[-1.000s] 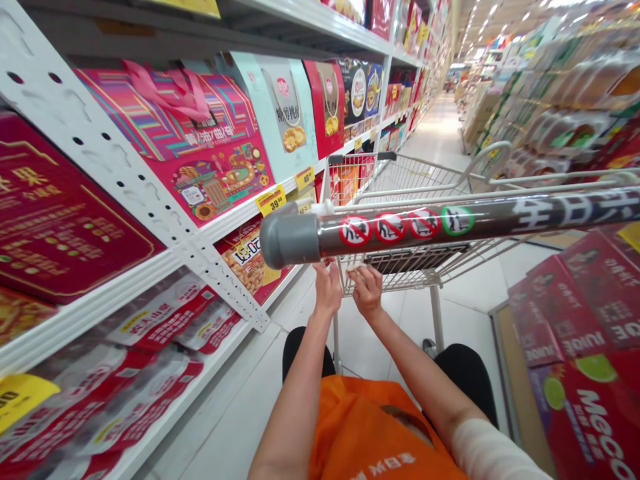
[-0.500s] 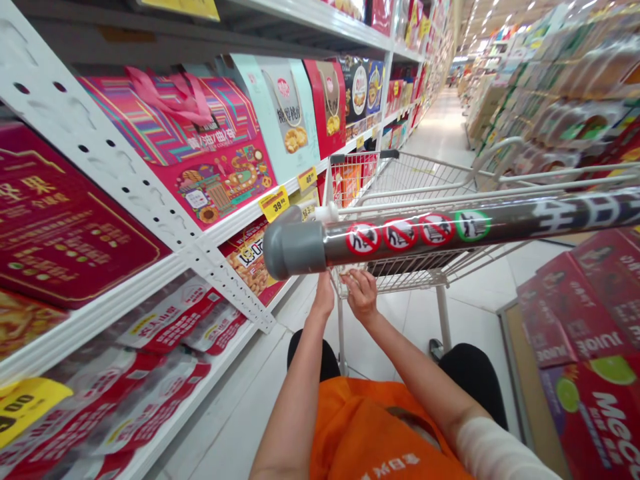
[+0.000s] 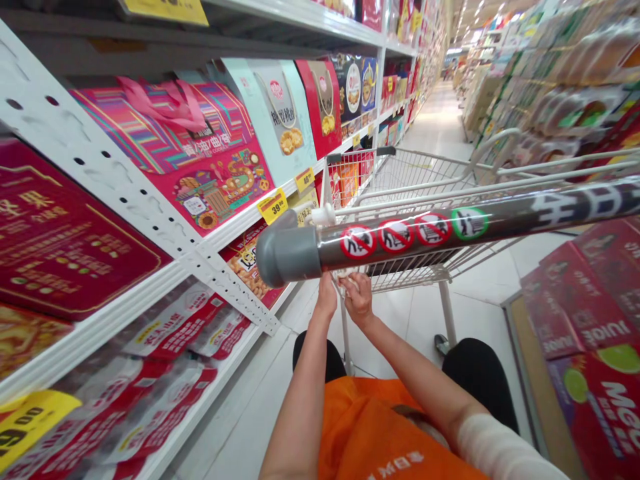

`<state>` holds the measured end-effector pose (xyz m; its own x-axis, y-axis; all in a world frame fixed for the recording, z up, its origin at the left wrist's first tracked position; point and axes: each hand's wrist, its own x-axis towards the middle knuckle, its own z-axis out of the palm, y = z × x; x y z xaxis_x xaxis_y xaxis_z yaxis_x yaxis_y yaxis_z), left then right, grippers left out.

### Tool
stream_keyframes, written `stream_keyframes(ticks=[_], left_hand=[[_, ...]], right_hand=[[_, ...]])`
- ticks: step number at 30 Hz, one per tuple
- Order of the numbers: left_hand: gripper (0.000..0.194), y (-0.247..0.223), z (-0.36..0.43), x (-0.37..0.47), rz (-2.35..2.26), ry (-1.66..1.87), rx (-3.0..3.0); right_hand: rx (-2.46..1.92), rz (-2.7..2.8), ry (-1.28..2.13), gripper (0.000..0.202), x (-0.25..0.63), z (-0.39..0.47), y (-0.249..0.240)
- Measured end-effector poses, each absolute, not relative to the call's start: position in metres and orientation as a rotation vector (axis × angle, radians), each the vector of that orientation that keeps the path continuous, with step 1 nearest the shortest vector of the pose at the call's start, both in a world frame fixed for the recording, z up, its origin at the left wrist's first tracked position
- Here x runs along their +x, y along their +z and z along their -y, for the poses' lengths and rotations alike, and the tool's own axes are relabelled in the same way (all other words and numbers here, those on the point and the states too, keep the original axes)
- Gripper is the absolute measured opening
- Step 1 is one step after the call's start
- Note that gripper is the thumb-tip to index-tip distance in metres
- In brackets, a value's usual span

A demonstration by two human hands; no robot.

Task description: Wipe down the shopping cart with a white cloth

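A shopping cart [image 3: 415, 167] of wire mesh stands before me, its dark handle bar [image 3: 505, 217] crossing the view and ending in a grey cap [image 3: 290, 257]. Beneath the bar's left end, both hands are at the near left corner of the cart frame. My left hand [image 3: 327, 295] is upright there, its fingertips hidden by the bar. Close beside it, my right hand [image 3: 358, 297] has its fingers bent and closed at the wire corner. Something small and pale may be between the hands; I cannot make out what it is.
On the left, white shelving [image 3: 225, 280] holds gift boxes [image 3: 195, 153] and red snack bags [image 3: 170, 320]. Stacked red juice cartons [image 3: 590, 293] stand at the right on a low base. An aisle [image 3: 433, 110] runs ahead. My knees flank the cart's leg.
The view has shifted slightly, so the handle end appears a little lower and further left. My right hand has come nearer to my left, its fingers more bent.
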<state>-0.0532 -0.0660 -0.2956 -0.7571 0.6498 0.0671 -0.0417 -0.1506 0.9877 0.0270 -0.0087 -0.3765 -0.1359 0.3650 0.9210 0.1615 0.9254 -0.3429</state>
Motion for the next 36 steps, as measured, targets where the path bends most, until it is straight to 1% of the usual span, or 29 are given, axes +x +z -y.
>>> stream_keyframes(ticks=[5, 12, 15, 18, 22, 28, 30, 34, 36], left_hand=[[0.051, -0.295, 0.068, -0.052, -1.659, 1.961, 0.705], [0.057, -0.296, 0.069, -0.055, -1.649, 1.938, 0.720], [0.056, -0.294, 0.072, -0.056, -1.621, 1.933, 0.740], [0.057, -0.293, 0.075, -0.058, -1.578, 1.918, 0.746], [0.055, -0.289, 0.078, -0.060, -1.490, 1.898, 0.718], [0.057, -0.283, 0.081, -0.055, -1.288, 1.913, 0.653], [0.062, -0.282, 0.081, -0.053, -1.208, 1.937, 0.625], [0.079, -0.281, 0.086, -0.049, -1.074, 1.967, 0.570], [0.081, -0.281, 0.088, -0.047, -1.048, 1.974, 0.558]], right_hand=[[-0.439, 1.802, 0.254, 0.034, 0.034, 0.017, -0.379], [-0.317, 1.740, 0.204, 0.034, 0.026, 0.029, -0.364], [-0.340, 1.796, 0.255, 0.036, 0.028, 0.032, -0.361], [-0.338, 1.762, 0.312, 0.034, 0.030, 0.033, -0.350], [-0.284, 1.673, 0.316, 0.037, 0.026, 0.032, -0.336], [-0.429, 1.720, 0.515, 0.034, 0.029, 0.040, -0.340], [-0.441, 1.684, 0.541, 0.030, 0.031, 0.044, -0.321], [-0.392, 1.593, 0.558, 0.018, 0.032, 0.053, -0.263], [-0.396, 1.562, 0.549, 0.015, 0.029, 0.056, -0.248]])
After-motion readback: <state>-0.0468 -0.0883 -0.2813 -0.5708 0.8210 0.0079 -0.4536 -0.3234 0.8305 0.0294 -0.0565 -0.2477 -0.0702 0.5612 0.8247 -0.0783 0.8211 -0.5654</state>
